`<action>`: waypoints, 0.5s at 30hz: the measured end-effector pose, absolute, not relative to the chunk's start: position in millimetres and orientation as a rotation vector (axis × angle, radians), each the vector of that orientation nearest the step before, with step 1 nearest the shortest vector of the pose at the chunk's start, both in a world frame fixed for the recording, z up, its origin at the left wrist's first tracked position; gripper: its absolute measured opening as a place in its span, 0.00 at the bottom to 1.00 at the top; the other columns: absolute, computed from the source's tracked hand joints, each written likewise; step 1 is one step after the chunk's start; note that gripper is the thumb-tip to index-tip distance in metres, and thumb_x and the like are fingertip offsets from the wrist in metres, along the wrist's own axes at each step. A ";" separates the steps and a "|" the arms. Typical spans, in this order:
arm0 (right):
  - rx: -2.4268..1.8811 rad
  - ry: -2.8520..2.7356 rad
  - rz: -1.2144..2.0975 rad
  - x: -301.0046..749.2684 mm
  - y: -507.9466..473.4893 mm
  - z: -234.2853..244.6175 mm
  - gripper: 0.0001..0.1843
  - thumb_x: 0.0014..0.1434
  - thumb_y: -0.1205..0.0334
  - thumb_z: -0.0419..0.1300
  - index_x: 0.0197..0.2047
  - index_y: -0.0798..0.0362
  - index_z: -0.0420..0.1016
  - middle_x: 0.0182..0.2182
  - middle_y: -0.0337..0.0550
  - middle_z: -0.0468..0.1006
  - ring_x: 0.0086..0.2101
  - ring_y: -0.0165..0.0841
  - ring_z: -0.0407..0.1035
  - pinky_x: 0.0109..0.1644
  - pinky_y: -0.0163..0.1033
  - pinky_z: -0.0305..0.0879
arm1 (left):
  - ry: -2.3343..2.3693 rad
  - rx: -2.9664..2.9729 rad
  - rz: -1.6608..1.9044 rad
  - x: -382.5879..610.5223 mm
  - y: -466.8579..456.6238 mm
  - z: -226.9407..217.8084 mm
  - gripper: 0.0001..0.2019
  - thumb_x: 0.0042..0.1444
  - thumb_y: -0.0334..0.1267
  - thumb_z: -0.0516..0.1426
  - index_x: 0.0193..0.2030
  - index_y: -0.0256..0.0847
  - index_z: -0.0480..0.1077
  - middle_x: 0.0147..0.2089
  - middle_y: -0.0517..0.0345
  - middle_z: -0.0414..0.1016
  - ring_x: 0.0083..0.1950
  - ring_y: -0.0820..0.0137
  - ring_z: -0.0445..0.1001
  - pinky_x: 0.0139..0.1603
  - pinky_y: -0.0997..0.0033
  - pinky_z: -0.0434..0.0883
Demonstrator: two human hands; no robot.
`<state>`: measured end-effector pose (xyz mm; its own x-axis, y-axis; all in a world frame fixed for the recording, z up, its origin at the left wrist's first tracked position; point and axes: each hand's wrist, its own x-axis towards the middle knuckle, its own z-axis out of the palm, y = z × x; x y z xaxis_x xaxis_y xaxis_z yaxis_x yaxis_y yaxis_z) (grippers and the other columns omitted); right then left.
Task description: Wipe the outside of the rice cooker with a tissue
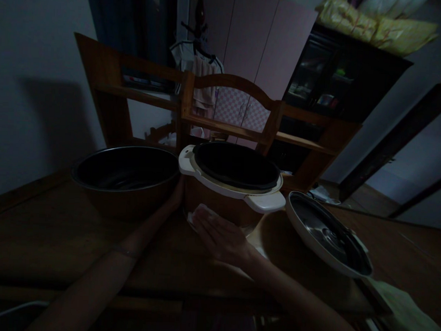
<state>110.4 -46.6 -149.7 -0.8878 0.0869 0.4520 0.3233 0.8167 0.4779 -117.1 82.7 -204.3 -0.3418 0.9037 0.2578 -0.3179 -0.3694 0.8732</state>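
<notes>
A rice cooker body [223, 197] with white rim and handles and a dark interior stands on the wooden desk [159, 260]. My right hand [223, 235] lies against its lower front, pressing a white cloth or tissue [192, 216] to the brown wall; its fingers are extended together over the cloth. My left hand [176, 195] is at the cooker's left side, in the narrow gap beside a wide dark pot [125, 193]. Its fingers are mostly hidden in shadow. To the right, a round lid [324, 234] rests tilted, its metallic inner face upward.
A wooden shelf frame [230, 81] rises along the desk's back. Pale fabric [407, 307] lies at the lower right. Beyond the desk stand a pink wardrobe [261, 36], a dark cabinet [368, 88] and a rack with hanging clothes [205, 83].
</notes>
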 end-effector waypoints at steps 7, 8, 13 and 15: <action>-0.269 -2.690 -0.709 103.6 -48.6 -159.9 0.28 0.65 0.74 0.49 0.67 0.72 0.53 0.66 0.60 0.58 0.67 0.41 0.49 0.72 0.44 0.52 | 0.909 1.036 1.808 -120.0 82.3 -207.8 0.29 0.60 0.58 0.49 0.61 0.42 0.68 0.69 0.57 0.60 0.71 0.64 0.55 0.73 0.63 0.50; -0.261 -2.699 -0.718 106.6 -48.3 -162.1 0.28 0.65 0.74 0.49 0.67 0.71 0.54 0.66 0.60 0.59 0.67 0.41 0.50 0.71 0.44 0.53 | 0.895 1.048 1.812 -120.5 83.0 -208.8 0.29 0.60 0.58 0.50 0.61 0.43 0.68 0.69 0.58 0.60 0.71 0.64 0.56 0.73 0.63 0.51; -0.121 -2.733 -0.777 126.4 -41.9 -173.4 0.23 0.66 0.70 0.50 0.63 0.66 0.62 0.64 0.56 0.63 0.65 0.38 0.55 0.69 0.41 0.56 | 0.929 1.030 1.828 -121.3 85.5 -209.7 0.28 0.60 0.57 0.50 0.62 0.45 0.68 0.67 0.58 0.63 0.71 0.63 0.56 0.72 0.61 0.54; -0.013 -2.761 -0.829 133.7 -38.1 -177.5 0.19 0.66 0.70 0.52 0.59 0.66 0.67 0.63 0.58 0.65 0.63 0.37 0.59 0.68 0.40 0.57 | 0.947 1.032 1.836 -121.1 84.9 -207.5 0.29 0.60 0.58 0.50 0.62 0.45 0.68 0.67 0.59 0.64 0.71 0.62 0.56 0.72 0.61 0.54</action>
<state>133.7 -38.1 -177.5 -0.9666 -0.0651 0.2477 0.0822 0.8371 0.5408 -121.1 84.9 -207.5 -0.3388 0.8947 0.2912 -0.2813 -0.3917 0.8760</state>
